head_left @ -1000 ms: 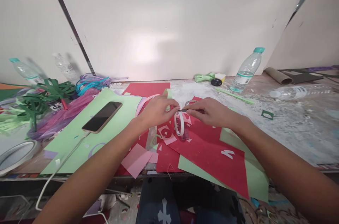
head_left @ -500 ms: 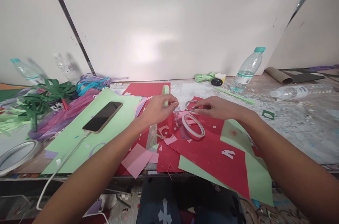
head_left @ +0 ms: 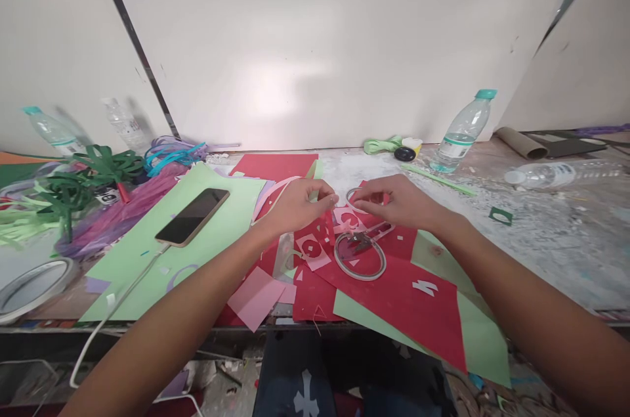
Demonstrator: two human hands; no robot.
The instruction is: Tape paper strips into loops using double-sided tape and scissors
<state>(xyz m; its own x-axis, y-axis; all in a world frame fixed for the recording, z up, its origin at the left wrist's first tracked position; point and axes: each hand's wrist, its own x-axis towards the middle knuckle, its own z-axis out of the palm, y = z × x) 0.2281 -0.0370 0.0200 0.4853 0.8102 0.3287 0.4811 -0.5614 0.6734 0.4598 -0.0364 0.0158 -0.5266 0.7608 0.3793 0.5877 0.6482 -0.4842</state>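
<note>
My left hand (head_left: pixel 302 205) is closed, thumb against fingertips, over the red paper. It pinches a pale green paper strip (head_left: pixel 314 171), mostly hidden behind the fingers. Just right of it, my right hand (head_left: pixel 401 201) has thumb and forefinger together; whatever lies between them is too small to make out. A narrow tape roll (head_left: pixel 361 276) lies below the hands on the red paper (head_left: pixel 394 292). Inside and across its ring is a metallic tool (head_left: pixel 363 241), blurred. A second ring-shaped roll (head_left: pixel 350 196) is partly hidden behind my right fingers. Pink cut pieces (head_left: pixel 315 253) lie around.
A phone (head_left: pixel 193 215) with a white cable rests on pale green paper (head_left: pixel 123 272) at left. Beyond are dark green paper curls (head_left: pixel 111 164). A water bottle (head_left: pixel 462 134) stands at right, another bottle (head_left: pixel 561 174) lies down. A large tape roll (head_left: pixel 37 285) sits far left.
The narrow tape roll has gone from tilted to lying flatter and nearer me, baring the metallic tool. My right hand has shifted slightly left; the green strip shows less behind my left hand.
</note>
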